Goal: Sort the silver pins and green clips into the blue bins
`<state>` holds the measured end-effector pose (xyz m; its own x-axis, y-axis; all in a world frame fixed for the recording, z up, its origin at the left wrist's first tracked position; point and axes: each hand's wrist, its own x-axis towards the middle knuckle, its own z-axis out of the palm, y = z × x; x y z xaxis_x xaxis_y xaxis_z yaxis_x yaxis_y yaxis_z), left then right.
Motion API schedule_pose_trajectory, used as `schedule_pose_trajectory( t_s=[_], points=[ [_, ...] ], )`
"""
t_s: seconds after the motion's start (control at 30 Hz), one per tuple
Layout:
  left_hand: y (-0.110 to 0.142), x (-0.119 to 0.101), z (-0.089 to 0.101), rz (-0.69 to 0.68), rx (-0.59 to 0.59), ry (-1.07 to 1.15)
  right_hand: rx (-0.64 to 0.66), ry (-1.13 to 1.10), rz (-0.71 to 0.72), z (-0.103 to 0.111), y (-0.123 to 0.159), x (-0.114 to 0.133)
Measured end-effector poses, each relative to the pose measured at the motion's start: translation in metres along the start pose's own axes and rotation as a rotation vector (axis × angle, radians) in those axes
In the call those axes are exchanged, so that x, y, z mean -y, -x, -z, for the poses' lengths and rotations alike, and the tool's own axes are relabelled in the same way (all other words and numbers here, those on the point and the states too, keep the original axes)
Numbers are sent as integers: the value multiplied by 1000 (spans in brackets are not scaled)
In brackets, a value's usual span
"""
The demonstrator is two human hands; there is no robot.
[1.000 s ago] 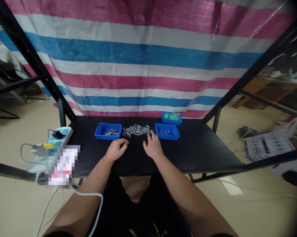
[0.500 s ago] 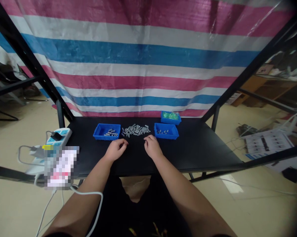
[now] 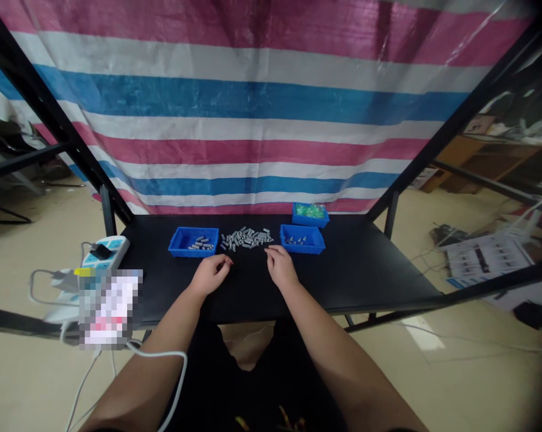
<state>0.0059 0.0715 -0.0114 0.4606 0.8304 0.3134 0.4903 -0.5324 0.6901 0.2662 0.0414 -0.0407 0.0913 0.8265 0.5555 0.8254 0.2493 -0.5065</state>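
Grey metal cylinders, small and stubby, lie in a loose pile [image 3: 246,238] on a black desk [image 3: 379,276], just beyond and between the person's two bare hands. The left hand [image 3: 211,275] rests on the desk with its fingers curled loosely inward, the fingertips just short of the pile's near edge. The right hand [image 3: 280,267] sits a little farther forward, fingers also loosely curled and angled toward the left hand, its fingertips just beside the pile's right end. Neither hand is spread or pressed against the other; a gap separates them, and whether either hides a tiny piece among its fingers cannot be told. Beyond the left hand, a shallow blue plastic tray [image 3: 193,254] holds a few similar grey cylinders. Beyond the right hand, a matching blue tray [image 3: 302,250] holds a smaller scattering of them. Behind that, farther from the right hand, a third blue tray [image 3: 310,223] is filled with something green and shiny, too small to make out. Well to the left of the left hand, a white power strip [image 3: 100,252] sits at the desk's corner, near a pixelated, blurred object [image 3: 108,309], with a white cable [image 3: 162,354] running down past the left forearm. A pink, white and blue striped tarpaulin [image 3: 252,102] hangs beyond the desk.
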Motion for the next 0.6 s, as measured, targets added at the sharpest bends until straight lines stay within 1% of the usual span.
schedule_pose_trajectory(
  t_s=[0.1,0.2,0.4,0.5,0.6],
  points=[
    [0,0,0,1,-7,5,31,6,35,-1,-1,-3],
    [0,0,0,4,-11,10,55,12,42,3,-1,1],
    [1,-2,1,1,-13,18,-41,-39,-7,16,0,14],
    [1,-1,1,-3,-14,19,-48,-58,-46,17,-1,14],
    [1,-1,0,-2,-11,18,-50,3,-81,16,0,12]
  ],
)
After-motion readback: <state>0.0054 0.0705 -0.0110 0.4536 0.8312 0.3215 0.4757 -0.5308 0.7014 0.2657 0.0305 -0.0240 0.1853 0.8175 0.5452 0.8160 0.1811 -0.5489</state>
